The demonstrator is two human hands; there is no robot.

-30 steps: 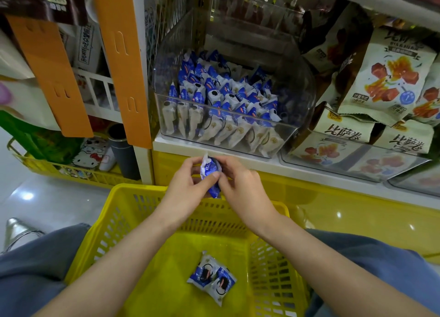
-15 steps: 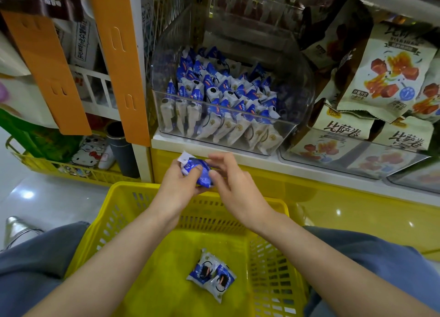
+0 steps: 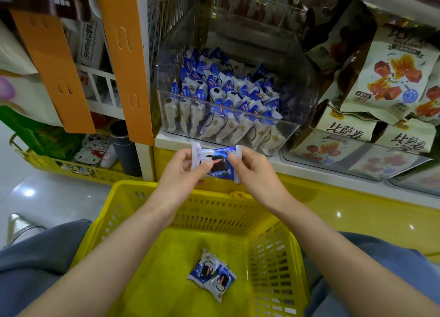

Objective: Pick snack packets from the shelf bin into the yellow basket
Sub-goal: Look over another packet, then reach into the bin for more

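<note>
A blue and white snack packet [image 3: 217,162] is stretched flat between both hands, above the far rim of the yellow basket [image 3: 133,197]. My left hand [image 3: 183,171] pinches its left end and my right hand [image 3: 256,171] pinches its right end. Two more blue and white packets [image 3: 212,275] lie side by side on the basket floor. Behind the hands, a clear shelf bin [image 3: 297,116] holds several rows of the same packets [image 3: 223,102].
Large cream snack bags [image 3: 390,78] fill the shelf to the right of the bin. Orange shelf posts [image 3: 128,62] stand to the left, with a low yellow basket [image 3: 71,169] of goods on the floor. My knees in blue jeans flank the basket.
The packet went from upright and bunched between the fingertips to turned sideways and spread flat, with one hand on each end. The basket and its two packets stayed put.
</note>
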